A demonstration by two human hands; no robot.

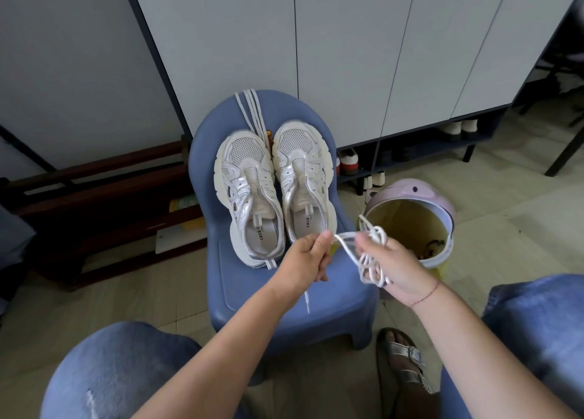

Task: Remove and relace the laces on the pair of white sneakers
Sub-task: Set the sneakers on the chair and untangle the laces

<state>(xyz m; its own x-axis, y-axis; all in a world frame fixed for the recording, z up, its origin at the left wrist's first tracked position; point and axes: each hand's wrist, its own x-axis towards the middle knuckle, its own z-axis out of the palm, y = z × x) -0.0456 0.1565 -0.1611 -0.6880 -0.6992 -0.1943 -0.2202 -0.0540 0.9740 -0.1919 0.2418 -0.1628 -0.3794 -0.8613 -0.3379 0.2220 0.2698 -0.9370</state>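
Lower centre: the left hand (pixel 311 256) is pinching a strand of a white shoelace (pixel 368 265), and the right hand (pixel 396 267) is gripping its looped bundle. The laceless white sneakers (pixel 245 178) are sitting mid-frame on a blue stool (pixel 240 276).

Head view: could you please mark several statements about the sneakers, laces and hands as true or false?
1. Both white sneakers stand on the blue stool. True.
2. The sneakers are laced up. False: no lace runs through them; flat laces lie behind their toes.
3. A white lace is looped around the right hand. True.
4. The left hand is empty. False: it pinches that same lace.
5. The bin beside the stool is shut. False: it stands open.
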